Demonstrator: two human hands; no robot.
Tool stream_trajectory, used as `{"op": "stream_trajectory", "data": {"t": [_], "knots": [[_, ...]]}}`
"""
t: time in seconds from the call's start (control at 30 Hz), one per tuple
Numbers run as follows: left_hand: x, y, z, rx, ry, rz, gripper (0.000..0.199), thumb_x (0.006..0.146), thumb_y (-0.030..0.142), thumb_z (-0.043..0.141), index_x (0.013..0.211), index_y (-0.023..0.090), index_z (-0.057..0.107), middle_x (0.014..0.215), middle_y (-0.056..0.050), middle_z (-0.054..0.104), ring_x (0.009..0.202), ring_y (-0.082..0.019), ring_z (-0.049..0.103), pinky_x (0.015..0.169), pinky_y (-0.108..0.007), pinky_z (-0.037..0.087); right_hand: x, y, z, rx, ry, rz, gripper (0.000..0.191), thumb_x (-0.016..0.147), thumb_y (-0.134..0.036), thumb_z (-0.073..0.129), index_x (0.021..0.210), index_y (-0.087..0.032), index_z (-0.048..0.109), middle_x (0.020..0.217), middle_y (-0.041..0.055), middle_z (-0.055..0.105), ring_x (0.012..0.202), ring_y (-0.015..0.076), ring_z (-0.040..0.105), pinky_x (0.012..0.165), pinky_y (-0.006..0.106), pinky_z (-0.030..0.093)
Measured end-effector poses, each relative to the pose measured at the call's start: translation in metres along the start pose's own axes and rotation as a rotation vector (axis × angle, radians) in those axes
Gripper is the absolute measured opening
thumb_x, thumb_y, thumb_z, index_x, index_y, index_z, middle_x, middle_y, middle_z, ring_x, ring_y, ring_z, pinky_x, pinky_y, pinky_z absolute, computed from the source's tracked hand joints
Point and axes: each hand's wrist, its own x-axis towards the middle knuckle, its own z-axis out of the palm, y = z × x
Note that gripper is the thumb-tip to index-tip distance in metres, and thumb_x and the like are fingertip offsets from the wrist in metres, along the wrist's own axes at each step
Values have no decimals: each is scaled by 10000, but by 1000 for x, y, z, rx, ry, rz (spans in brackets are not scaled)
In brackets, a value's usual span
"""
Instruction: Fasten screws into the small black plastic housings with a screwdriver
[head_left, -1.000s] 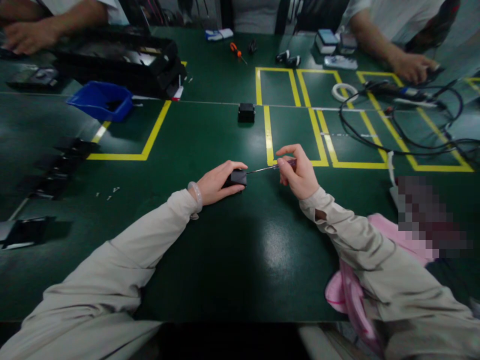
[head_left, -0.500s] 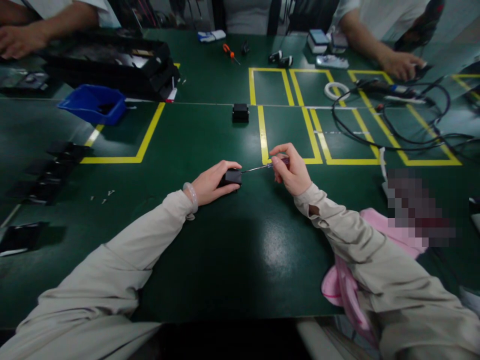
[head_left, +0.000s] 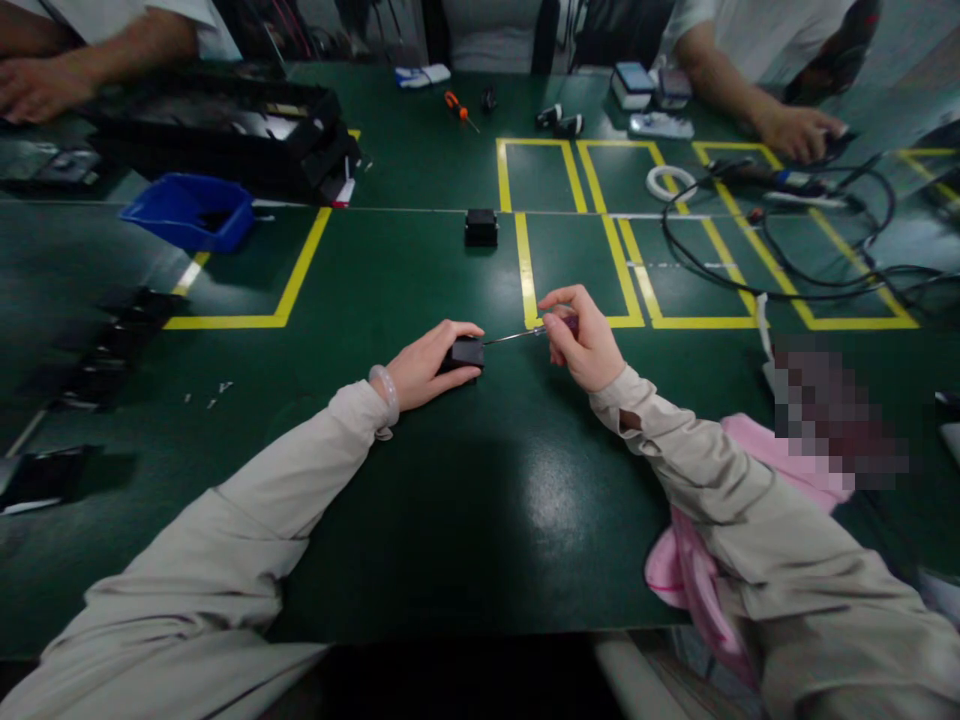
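My left hand (head_left: 431, 368) grips a small black block (head_left: 466, 353) on the green table, thumb on the near side and fingers over the far side. A screwdriver (head_left: 517, 337) is in my right hand (head_left: 583, 340), its dark handle between thumb and fingers. The thin metal shaft points left, and its tip is at the block's right end; whether it sits in a hole is too small to tell. Farther back stands a second black block (head_left: 481, 228), untouched.
A blue bin (head_left: 191, 212) and a large black case (head_left: 225, 130) stand at the back left. Small screws (head_left: 217, 393) and black parts (head_left: 120, 350) lie left. Cables (head_left: 780, 230) and pink cloth (head_left: 787, 460) are right. Two people's hands show across the table.
The view has shifted very slightly. My hands, the block and the screwdriver keep nearly the same positions.
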Motion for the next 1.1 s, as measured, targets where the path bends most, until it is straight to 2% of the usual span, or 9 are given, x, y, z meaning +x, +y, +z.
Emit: {"op": "stream_trajectory", "data": {"t": [0.2, 0.37, 0.6, 0.8, 1.0, 1.1], "knots": [[0, -3, 2, -11, 20, 28, 469, 932, 403, 570, 1321, 177, 438, 1289, -108, 544, 1195, -248, 555, 1048, -400, 445, 3, -8, 1, -92, -13, -24, 116, 968, -346, 490, 996, -233, 498, 627, -68, 457, 474, 103, 459, 506, 283, 390], [0, -4, 3, -15, 33, 45, 463, 936, 404, 568, 1318, 176, 441, 1264, -109, 546, 1180, -246, 555, 1041, -396, 444, 24, -22, 2, -239, -53, -87, 178, 956, -386, 494, 893, -220, 506, 674, -29, 534, 619, 127, 535, 595, 278, 397], [-1, -5, 5, -21, 37, 49, 423, 937, 417, 571, 1276, 193, 455, 1226, -95, 551, 1130, -233, 571, 1013, -395, 449, 52, -47, 12, -524, -106, -156, 108, 921, -289, 494, 849, -215, 525, 661, -17, 554, 574, 127, 496, 602, 284, 363], [-1, -5, 4, -22, 42, 55, 402, 931, 411, 579, 1248, 192, 465, 1188, -91, 567, 1087, -230, 585, 978, -389, 463, 44, -50, 12, -597, -110, -197, 105, 924, -253, 454, 956, -216, 547, 666, -12, 598, 550, 137, 518, 604, 289, 387], [-1, -4, 2, 12, 51, 48, 414, 922, 422, 581, 1243, 181, 476, 1176, -98, 584, 1065, -247, 581, 966, -403, 461, 40, -48, 10, -623, -99, -189, 137, 941, -323, 463, 929, -218, 549, 639, -7, 617, 527, 151, 557, 593, 293, 406], [-1, -3, 2, 23, 55, 40, 422, 918, 426, 582, 1241, 174, 482, 1175, -105, 581, 1074, -255, 570, 975, -413, 457, 40, -49, 10, -624, -128, -210, 138, 940, -305, 451, 956, -210, 548, 647, -5, 614, 541, 155, 569, 606, 298, 413]]}}
